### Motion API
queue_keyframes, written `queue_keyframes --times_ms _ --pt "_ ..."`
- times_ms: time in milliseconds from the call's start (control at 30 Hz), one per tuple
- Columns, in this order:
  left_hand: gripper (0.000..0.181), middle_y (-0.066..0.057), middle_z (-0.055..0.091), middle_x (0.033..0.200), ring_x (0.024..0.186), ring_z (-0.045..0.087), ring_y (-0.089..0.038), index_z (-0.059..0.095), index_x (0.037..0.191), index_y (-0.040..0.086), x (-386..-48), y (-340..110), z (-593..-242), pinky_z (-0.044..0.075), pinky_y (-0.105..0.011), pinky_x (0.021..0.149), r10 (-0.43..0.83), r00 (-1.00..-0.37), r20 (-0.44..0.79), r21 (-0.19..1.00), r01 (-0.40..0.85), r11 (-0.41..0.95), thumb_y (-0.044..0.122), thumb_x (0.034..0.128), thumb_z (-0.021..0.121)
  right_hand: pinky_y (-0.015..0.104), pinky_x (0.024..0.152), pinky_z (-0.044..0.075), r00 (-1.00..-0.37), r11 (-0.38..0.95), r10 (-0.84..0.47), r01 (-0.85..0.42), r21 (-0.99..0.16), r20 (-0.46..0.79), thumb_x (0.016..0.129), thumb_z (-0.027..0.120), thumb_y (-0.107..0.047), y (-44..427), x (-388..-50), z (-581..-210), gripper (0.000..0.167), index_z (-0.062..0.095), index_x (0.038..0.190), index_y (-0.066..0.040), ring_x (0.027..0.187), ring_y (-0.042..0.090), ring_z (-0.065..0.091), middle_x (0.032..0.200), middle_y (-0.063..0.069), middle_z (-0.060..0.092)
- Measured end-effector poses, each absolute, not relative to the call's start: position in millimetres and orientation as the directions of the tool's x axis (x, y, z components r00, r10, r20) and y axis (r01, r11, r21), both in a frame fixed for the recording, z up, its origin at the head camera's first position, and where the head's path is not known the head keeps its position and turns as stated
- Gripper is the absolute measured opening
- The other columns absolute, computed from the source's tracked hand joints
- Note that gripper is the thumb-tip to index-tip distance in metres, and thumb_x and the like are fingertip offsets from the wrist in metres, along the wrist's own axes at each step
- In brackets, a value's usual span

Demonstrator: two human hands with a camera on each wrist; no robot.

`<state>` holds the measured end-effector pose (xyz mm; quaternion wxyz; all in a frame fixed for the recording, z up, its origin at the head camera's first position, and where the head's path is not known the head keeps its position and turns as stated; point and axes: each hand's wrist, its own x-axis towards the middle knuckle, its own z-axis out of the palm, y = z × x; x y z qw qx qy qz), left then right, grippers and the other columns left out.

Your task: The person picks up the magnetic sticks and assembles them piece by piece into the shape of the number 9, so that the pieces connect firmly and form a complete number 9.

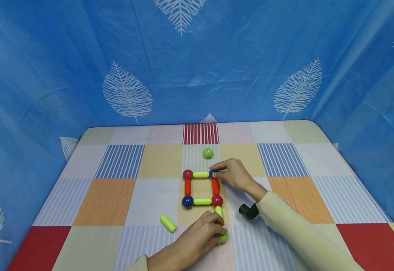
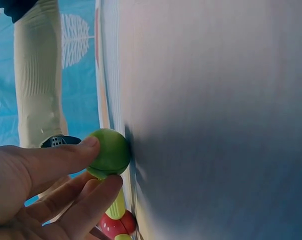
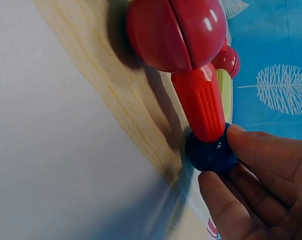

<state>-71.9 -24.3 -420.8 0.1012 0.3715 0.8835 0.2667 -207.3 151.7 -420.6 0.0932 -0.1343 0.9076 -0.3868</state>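
A square of rods and balls lies on the cloth. Its corners are a red ball (image 1: 187, 174) far left, a blue ball (image 1: 187, 202) near left, another red ball (image 1: 217, 200) near right and a second blue ball (image 3: 211, 152) far right. Yellow-green rods (image 1: 202, 201) and red rods (image 1: 188, 186) join them. My right hand (image 1: 236, 176) pinches the far-right blue ball between thumb and fingers. With thumb and fingers, my left hand (image 1: 198, 237) holds a green ball (image 2: 110, 152). That ball meets a yellow-green rod (image 1: 218, 210) running from the near-right red ball.
A loose yellow-green rod (image 1: 168, 223) lies left of the square. Beyond its far side sits another green ball (image 1: 208, 153). A black object (image 1: 248, 211) shows beside the right sleeve. Blue leaf-print curtains (image 1: 197, 67) surround the patchwork-covered table (image 1: 109, 199).
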Motion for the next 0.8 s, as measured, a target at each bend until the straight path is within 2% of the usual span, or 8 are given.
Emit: queue_keyframes --times_ms 667,800 --pt "0.025 0.006 0.062 0.113 0.099 0.051 -0.001 0.076 0.110 0.013 -71.7 -27.1 -423.3 0.044 -0.011 0.080 0.727 -0.684 0.063 0.539 0.637 0.552 0.012 0.0850 0.077 0.039 0.086 0.051 -0.946 0.661 -0.318 -0.176 -0.730 -0.059 0.088 0.074 -0.012 152.0 -206.9 -419.8 0.021 0.077 0.109 -0.010 0.112 0.024 0.062 0.108 0.003 0.073" --pt "0.029 0.007 0.062 0.114 0.100 0.052 -0.001 0.074 0.114 0.013 -72.3 -28.7 -423.1 0.045 -0.011 0.082 0.736 -0.674 0.053 0.546 0.637 0.544 0.014 0.0858 0.077 0.038 0.084 0.051 -0.946 0.665 -0.317 -0.173 -0.727 -0.065 0.088 0.074 -0.012 151.7 -207.0 -419.7 0.021 0.077 0.109 -0.010 0.112 0.024 0.062 0.108 0.003 0.073"
